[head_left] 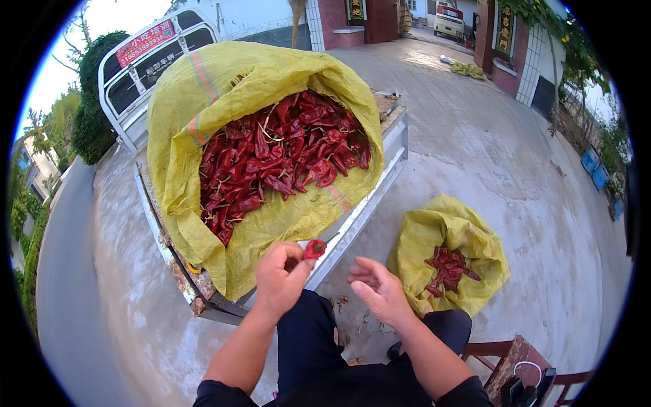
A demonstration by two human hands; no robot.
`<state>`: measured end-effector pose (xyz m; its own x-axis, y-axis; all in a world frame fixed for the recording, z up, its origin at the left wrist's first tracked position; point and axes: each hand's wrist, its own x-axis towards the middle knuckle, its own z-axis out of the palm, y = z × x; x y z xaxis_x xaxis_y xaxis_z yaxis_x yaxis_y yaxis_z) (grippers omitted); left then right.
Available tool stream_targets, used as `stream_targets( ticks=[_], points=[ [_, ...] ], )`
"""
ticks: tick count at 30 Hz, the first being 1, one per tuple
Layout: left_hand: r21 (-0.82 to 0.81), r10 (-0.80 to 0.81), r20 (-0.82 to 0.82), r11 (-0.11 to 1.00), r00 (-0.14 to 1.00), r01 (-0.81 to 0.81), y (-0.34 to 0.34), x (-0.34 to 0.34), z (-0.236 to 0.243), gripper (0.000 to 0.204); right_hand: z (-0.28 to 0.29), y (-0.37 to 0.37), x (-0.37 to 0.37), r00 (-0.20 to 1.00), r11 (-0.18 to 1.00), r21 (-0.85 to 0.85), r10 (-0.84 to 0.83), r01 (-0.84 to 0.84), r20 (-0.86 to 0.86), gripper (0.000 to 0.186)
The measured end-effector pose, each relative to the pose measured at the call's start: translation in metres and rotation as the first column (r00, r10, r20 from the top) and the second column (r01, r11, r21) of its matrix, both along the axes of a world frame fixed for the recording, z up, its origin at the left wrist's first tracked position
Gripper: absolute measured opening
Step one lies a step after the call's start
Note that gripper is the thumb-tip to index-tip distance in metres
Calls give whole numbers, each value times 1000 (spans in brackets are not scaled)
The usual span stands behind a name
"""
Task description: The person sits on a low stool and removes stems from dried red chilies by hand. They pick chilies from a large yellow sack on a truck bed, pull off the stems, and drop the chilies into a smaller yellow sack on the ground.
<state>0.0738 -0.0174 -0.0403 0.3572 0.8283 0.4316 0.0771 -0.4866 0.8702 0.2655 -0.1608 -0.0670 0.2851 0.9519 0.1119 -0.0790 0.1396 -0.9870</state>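
Note:
Between its thumb and fingers my left hand (279, 277) pinches a dried red chili pepper (314, 249), held over the near edge of the truck bed. To its right my right hand (380, 288) hangs in the air, fingers apart and holding nothing that I can see. A large yellow woven sack (183, 169) lies on the truck bed with its mouth turned toward me, full of dried red chili peppers (271, 152). On the ground, just beyond my right hand, stands a smaller yellow sack (424, 234) with a few darker red chilies (447, 271) inside.
The truck bed's metal side (393, 146) runs between the two sacks. A wooden chair (519, 363) with a cable and dark devices stands at lower right. Chili scraps and stems (356, 329) litter the concrete by my feet. Blue containers (597, 169) stand far right.

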Motion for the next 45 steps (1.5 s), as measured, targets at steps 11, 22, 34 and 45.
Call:
stream_targets(
  ticks=[11,22,34,45],
  points=[
    [-240,-446,61,861,893,447,-52,6,-13,27,27,-16,4,927,952,-211,272,-220,259,27],
    [-168,-478,263,833,838,528,-63,5,-29,7,34,-19,-6,814,945,-171,326,-278,480,25],
    [-639,-119,664,422,738,643,-68,13,-54,11,14,-41,-11,925,945,-84,328,-317,191,24],
    [552,426,-465,825,776,-122,43,-78,28,35,-13,-55,1,991,979,-155,130,-132,-23,22]
  ],
)
